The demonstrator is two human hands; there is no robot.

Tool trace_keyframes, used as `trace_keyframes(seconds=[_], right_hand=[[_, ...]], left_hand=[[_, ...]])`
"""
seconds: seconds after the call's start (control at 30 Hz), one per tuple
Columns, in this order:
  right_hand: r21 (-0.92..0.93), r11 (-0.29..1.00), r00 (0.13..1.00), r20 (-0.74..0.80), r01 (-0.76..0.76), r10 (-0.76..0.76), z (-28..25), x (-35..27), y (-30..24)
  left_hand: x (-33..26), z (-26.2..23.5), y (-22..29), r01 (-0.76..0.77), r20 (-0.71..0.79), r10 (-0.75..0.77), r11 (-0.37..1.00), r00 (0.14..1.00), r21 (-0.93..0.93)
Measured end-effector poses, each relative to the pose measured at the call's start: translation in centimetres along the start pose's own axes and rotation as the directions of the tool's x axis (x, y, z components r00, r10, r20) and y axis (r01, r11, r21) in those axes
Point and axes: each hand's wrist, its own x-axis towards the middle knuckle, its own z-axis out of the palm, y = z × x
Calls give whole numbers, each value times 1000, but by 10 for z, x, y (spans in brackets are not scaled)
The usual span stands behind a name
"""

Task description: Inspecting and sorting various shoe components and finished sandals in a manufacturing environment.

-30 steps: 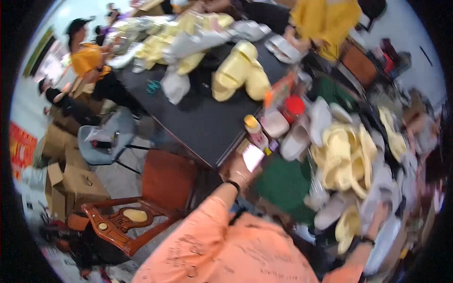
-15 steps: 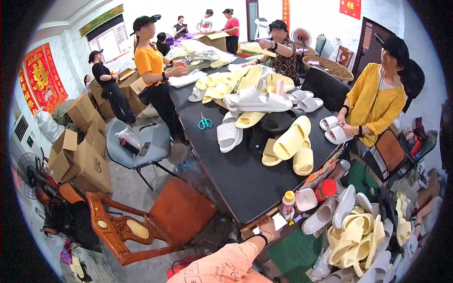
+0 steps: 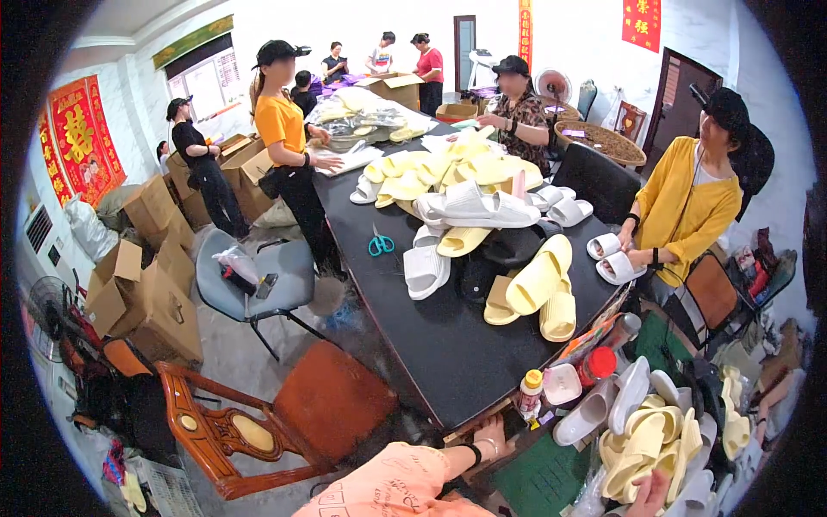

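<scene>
Several yellow slippers [image 3: 639, 446] lie heaped at four o'clock by the right hand [image 3: 652, 493], the left hand [image 3: 492, 438] is at five by the black table [image 3: 444, 362], and neither grip can be told.

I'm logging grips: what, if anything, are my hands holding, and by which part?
Nothing shows in your left hand, by the table. Your right hand is at the yellow slippers; whether it grips one can't be told.

My left hand [image 3: 493, 437] is at the near corner of the black table [image 3: 431, 362], near a yellow-capped bottle [image 3: 530, 398]. My right hand [image 3: 651, 494] is at the pale yellow slippers [image 3: 642, 448], contact unclear. Ahead, a person in yellow [image 3: 692, 196] holds white slippers [image 3: 619, 268].
</scene>
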Motion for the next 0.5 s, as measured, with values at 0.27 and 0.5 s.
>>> trace_keyframes(seconds=[0.27, 0.5], right_hand=[[757, 622, 443, 496, 202, -747, 66, 13, -161], [887, 449, 242, 460, -102, -854, 99, 8, -202]], left_hand=[[-21, -7, -16, -496, -3, 541, 768, 841, -406], [-49, -84, -13, -392, -20, 477, 697, 879, -600]])
